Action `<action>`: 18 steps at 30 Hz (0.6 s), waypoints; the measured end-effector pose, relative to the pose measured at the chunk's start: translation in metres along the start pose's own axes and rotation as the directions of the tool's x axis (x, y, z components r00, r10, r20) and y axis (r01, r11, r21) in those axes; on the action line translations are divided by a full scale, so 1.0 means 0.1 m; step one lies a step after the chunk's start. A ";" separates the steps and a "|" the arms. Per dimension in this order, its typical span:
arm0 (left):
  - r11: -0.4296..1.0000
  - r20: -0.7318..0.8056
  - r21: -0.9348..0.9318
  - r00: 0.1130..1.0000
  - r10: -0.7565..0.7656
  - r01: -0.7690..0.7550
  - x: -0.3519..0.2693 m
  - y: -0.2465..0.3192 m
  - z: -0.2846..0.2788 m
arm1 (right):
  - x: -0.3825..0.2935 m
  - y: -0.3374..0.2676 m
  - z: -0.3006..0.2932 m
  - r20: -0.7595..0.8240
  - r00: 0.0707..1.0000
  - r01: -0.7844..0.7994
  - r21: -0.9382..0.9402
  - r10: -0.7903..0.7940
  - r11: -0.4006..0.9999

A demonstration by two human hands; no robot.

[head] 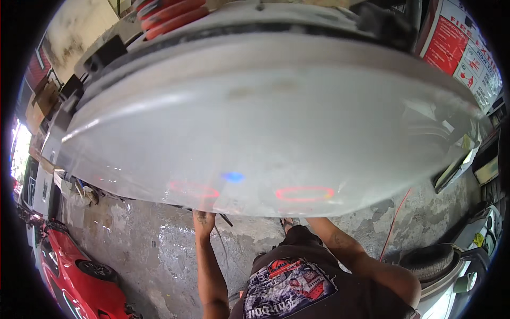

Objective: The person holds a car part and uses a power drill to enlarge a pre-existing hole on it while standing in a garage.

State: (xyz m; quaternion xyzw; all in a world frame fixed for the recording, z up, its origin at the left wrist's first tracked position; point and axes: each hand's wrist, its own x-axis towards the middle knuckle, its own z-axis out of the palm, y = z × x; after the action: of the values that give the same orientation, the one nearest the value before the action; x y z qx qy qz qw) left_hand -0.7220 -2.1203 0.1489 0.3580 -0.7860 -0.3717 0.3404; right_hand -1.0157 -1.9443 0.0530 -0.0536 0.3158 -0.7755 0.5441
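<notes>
A large curved, glossy light-grey panel (255,131), apparently a vehicle body panel, fills the upper middle close before me. Red ring-shaped and blue reflections show on its lower part. My left arm reaches up to its near edge; only the wrist and base of my left hand (204,219) show, the fingers hidden under or behind the panel. A thin dark object (226,220) pokes out just right of that wrist. My right forearm (338,241) also runs to the near edge, and the right hand is out of view behind the panel. What either hand holds cannot be seen.
A red car (79,275) stands at lower left. Tires (428,261) lie at lower right by a pale vehicle. A red cord (394,225) and a thin grey cable (222,245) cross the worn concrete floor. Red coils (171,16) are beyond the panel; a fire extinguisher poster (446,44) is upper right.
</notes>
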 end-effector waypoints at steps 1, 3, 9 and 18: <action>0.993 -0.038 0.082 0.995 0.087 -0.084 -0.02 -0.14 -0.05 | -0.10 0.03 0.25 0.012 1.000 -0.016 0.007 0.016 1.000; 0.983 -0.174 0.075 0.968 0.179 -0.168 0.00 -0.18 0.03 | -0.36 -0.04 0.58 -0.132 0.989 0.054 -0.071 -0.063 0.996; 0.903 -0.063 -0.383 0.969 -0.237 0.196 0.14 0.39 0.15 | -0.43 -0.34 0.77 0.034 0.805 0.445 -0.695 -0.593 0.565; 0.838 -0.198 -0.537 0.951 -0.237 0.097 -0.23 0.97 -0.50 | -0.13 -0.56 0.91 0.182 0.912 0.393 -0.640 -0.367 0.660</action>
State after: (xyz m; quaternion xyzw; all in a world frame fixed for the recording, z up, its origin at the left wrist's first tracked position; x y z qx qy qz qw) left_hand -0.7004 -2.0734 0.2475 0.3649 -0.5706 -0.5495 0.4893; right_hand -1.0163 -1.9604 0.1596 -0.3225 0.5420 -0.7067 0.3207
